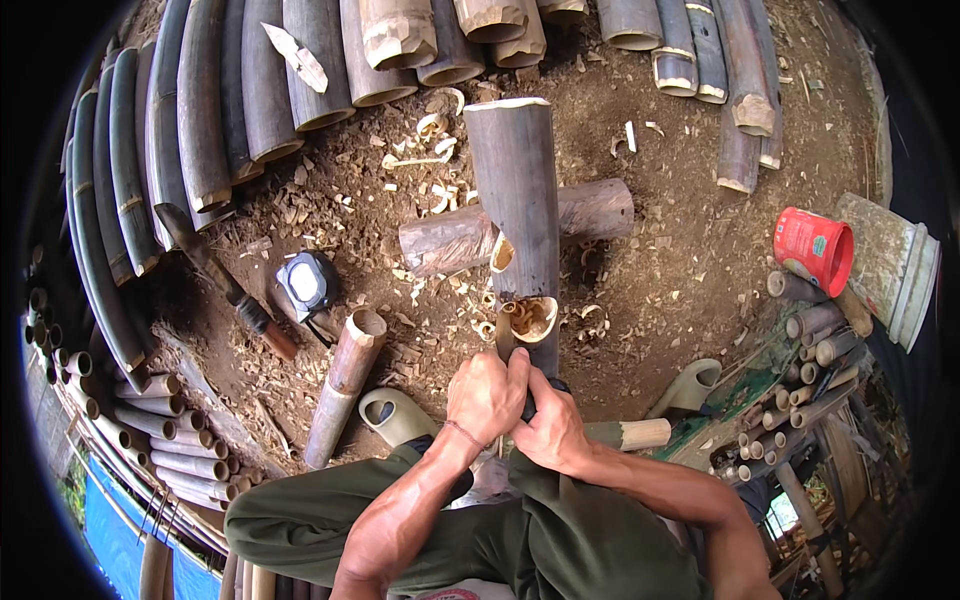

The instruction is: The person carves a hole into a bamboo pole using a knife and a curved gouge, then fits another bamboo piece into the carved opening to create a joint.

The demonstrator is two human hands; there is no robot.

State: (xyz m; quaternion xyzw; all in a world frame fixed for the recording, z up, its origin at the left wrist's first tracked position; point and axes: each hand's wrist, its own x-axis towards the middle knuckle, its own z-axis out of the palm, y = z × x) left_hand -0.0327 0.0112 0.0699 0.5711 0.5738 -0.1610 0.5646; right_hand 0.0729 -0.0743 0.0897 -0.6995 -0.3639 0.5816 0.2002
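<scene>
Both my hands are closed together just in front of my knees. My left hand (480,398) and my right hand (553,425) wrap the knife (506,330), hiding much of it; a little dark handle shows between them. Its narrow blade points away from me into a hollow cut in the thick bamboo pole (512,180). Curled pale shavings sit inside that cut. The pole extends away from me, lying across a shorter bamboo log (595,210) on the ground.
On the dirt at left lie a machete (228,280), a tape measure (306,282) and a short bamboo tube (345,388). Bamboo poles (205,110) line the far and left sides. A red container (812,248) and whitish bucket (890,260) stand right. Shavings litter the ground.
</scene>
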